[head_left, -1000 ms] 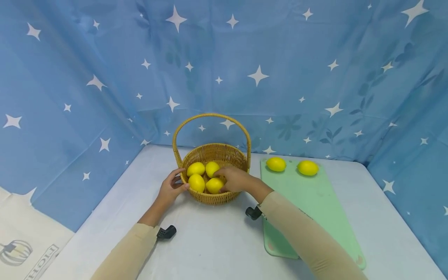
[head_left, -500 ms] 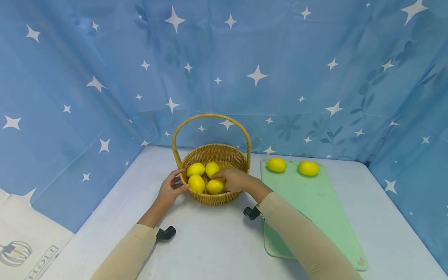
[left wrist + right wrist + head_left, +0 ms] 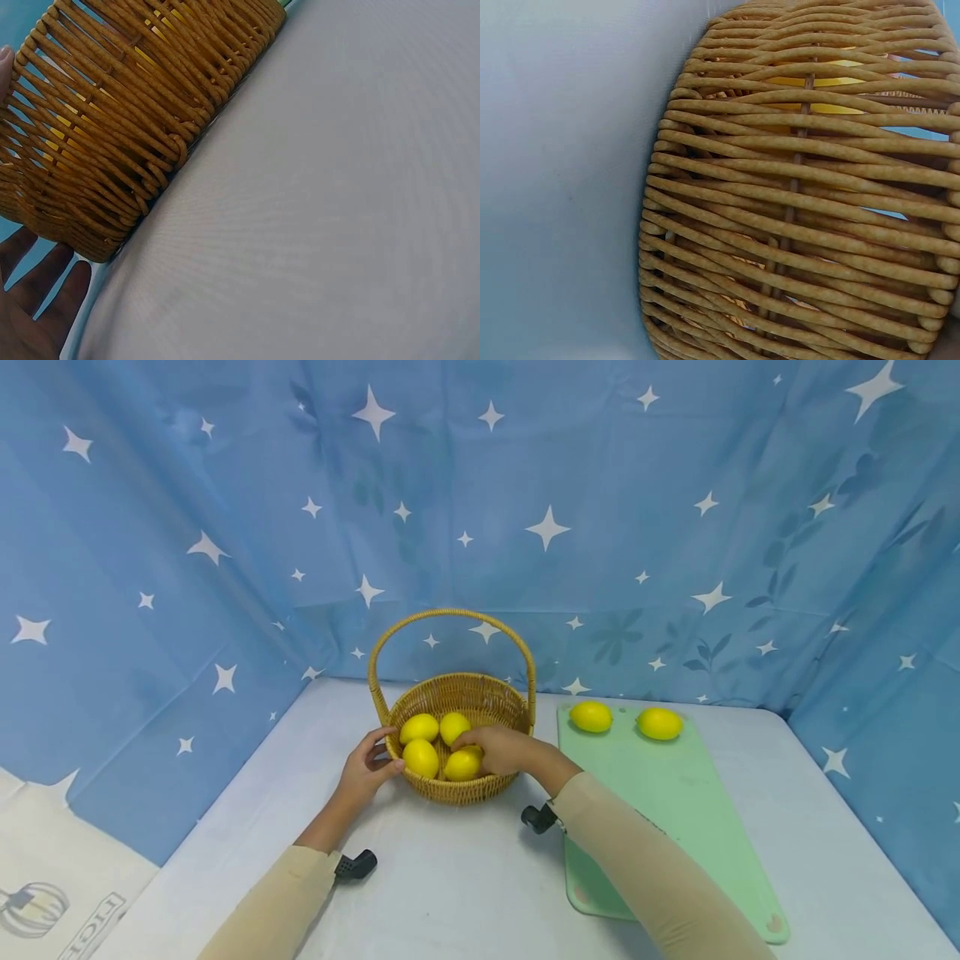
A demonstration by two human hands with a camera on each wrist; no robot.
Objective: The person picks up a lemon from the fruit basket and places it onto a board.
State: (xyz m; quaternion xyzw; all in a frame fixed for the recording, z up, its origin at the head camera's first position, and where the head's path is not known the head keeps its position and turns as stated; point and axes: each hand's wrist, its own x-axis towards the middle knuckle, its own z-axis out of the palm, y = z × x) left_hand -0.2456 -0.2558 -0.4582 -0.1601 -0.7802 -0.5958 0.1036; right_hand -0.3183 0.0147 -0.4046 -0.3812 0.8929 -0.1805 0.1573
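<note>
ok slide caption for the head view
Left hand on a round golden-brown wicker basket, right hand touching one yellow oval lemon inside

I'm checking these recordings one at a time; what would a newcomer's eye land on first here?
Probably the bright yellow lemons in the wicker basket, where the left hand touches the rim and the right hand is inside. Next, two more lemons at the far end of the green board. Behind hangs a star-patterned blue curtain.

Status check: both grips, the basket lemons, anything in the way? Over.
Left grip touching basket at its left rim. Right grip on front-right lemon, inside. Three other lemons crowd close; no other obstruction seen.
</note>
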